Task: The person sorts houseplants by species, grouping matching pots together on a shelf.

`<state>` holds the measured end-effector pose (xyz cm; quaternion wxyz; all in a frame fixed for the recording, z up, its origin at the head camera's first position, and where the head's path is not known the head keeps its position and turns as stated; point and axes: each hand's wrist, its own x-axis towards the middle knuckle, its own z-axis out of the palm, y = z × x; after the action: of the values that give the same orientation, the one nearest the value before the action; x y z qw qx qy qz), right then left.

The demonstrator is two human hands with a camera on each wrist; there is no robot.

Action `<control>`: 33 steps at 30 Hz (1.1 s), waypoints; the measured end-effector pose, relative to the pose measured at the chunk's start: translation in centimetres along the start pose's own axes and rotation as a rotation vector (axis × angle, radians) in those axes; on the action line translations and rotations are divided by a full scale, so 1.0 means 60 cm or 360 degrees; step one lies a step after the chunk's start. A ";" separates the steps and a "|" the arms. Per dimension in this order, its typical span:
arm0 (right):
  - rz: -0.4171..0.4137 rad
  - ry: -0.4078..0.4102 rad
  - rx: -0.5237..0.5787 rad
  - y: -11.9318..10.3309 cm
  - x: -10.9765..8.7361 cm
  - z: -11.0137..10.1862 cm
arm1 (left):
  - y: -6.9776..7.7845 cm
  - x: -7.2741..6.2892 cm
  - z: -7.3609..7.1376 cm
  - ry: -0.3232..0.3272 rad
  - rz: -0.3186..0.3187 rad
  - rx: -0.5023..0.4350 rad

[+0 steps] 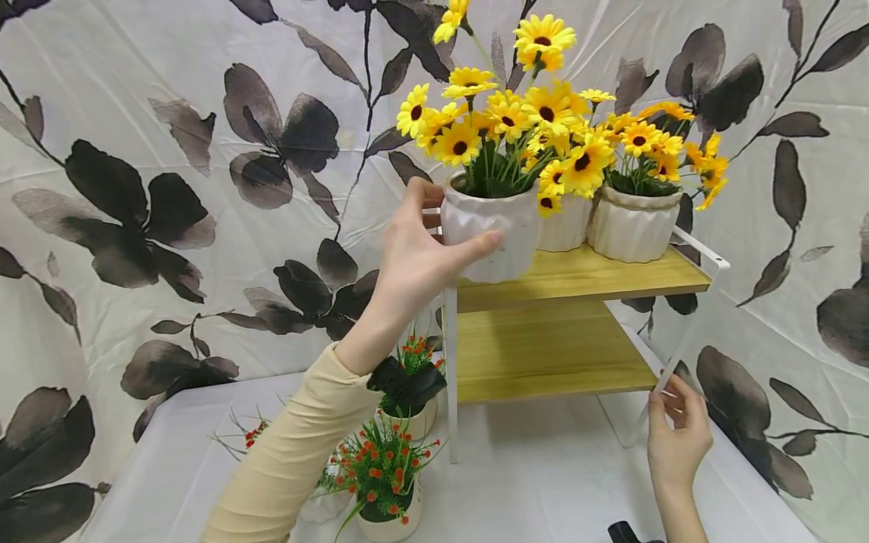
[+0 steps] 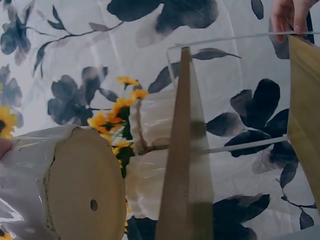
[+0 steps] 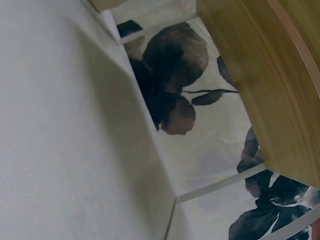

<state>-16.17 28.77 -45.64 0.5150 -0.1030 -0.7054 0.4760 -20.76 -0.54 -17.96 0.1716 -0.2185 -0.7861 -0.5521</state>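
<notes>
Head view: left hand (image 1: 417, 256) grips white flowerpot (image 1: 490, 234), lifted above rack (image 1: 550, 347) left end; right hand (image 1: 680, 434) grasps rack's right leg (image 1: 670, 367); two other flowerpots (image 1: 634, 226) atop rack.

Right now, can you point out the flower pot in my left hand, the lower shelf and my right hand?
Flower pot (image 1: 508, 219), head view: on its white outer wall.
Lower shelf (image 1: 550, 353), head view: on the bare middle of its wooden top.
Right hand (image 1: 681, 436), head view: on the middle of the hand.
</notes>
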 end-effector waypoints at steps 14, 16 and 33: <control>-0.0004 0.0002 -0.0012 0.003 0.001 0.003 | -0.023 0.029 0.024 0.0032 0.0005 0.0110; 0.0003 0.0000 -0.0016 0.004 0.001 0.003 | -0.028 0.031 0.028 0.0023 0.0001 0.0134; 0.0040 -0.0006 0.0023 0.009 0.001 0.004 | -0.047 0.035 0.046 -0.0048 0.0031 0.0177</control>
<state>-16.57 28.94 -46.01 0.5084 -0.1075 -0.7016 0.4876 -24.12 1.54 -20.02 0.1771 -0.2245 -0.8160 -0.5024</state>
